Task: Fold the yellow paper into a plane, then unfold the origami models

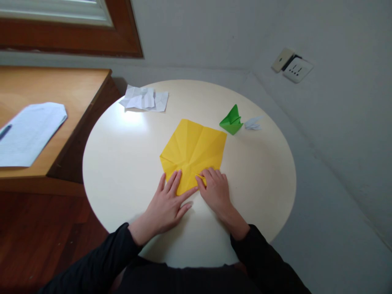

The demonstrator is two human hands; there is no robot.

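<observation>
A creased sheet of yellow paper (196, 143) lies spread on the round white table in front of me, its fold lines fanning out from the middle. My left hand (167, 204) rests with fingers spread on its near left edge, the index finger stretched along the near edge toward the right. On the near right side, my right hand (214, 188) pinches a small folded-over bit of the yellow paper between thumb and fingers. The remaining right fingers are curled and lie over the paper's edge.
Beyond the paper stand a green folded paper piece (232, 120) and a small white folded paper (253, 123). White creased papers (145, 98) lie at the back left of the round table (257, 171). A wooden desk (82, 87) on the left holds paper sheets (36, 126) and a pen (5, 131).
</observation>
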